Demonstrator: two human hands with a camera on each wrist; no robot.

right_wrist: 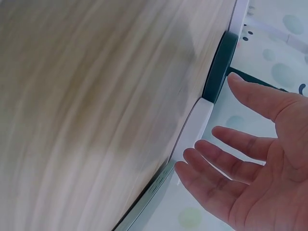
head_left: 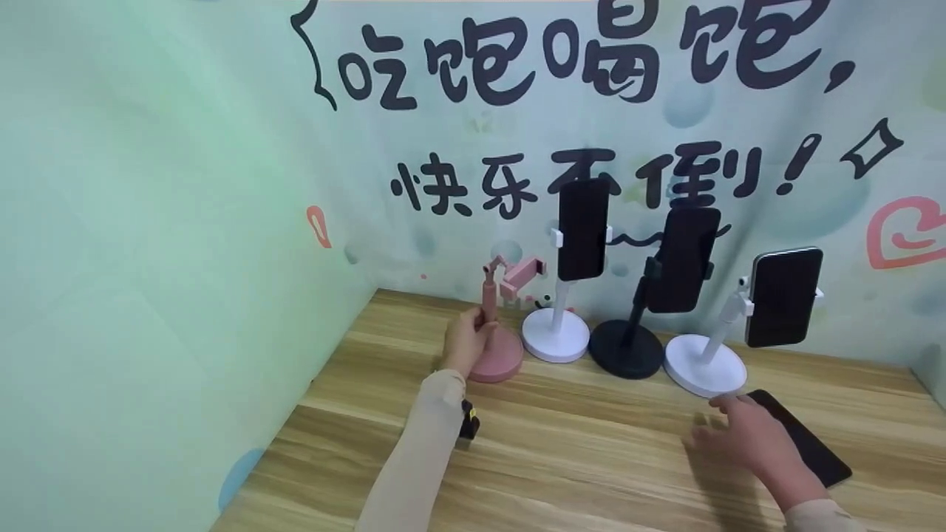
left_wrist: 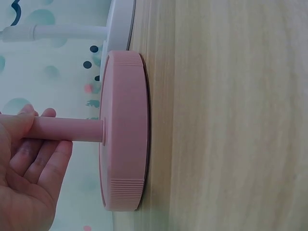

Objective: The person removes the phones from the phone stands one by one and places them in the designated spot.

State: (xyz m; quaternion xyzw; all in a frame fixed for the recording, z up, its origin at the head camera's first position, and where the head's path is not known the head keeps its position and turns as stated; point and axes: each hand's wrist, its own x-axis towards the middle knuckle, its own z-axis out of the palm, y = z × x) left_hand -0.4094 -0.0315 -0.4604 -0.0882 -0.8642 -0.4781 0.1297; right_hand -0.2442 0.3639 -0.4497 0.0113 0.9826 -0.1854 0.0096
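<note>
At the left end of a row of phone stands, my left hand (head_left: 465, 341) grips the post of a pink phone stand (head_left: 499, 360), whose clamp holds no phone. In the left wrist view, thumb and fingers wrap the pink post above the thick round base (left_wrist: 127, 130), which sits on the table. My right hand (head_left: 757, 436) hovers over the table with fingers loosely spread and nothing in them. Beside and partly under it in the head view lies a black phone (head_left: 805, 443). The right wrist view shows that palm (right_wrist: 260, 178) near a white base (right_wrist: 192, 127).
Right of the pink stand come a white stand (head_left: 556, 336), a black stand (head_left: 627, 351) and another white stand (head_left: 706, 366), each clamping an upright phone. Behind the wooden table (head_left: 576, 458) hangs a printed cloth (head_left: 458, 133); another pale green side (head_left: 148, 258) borders the left.
</note>
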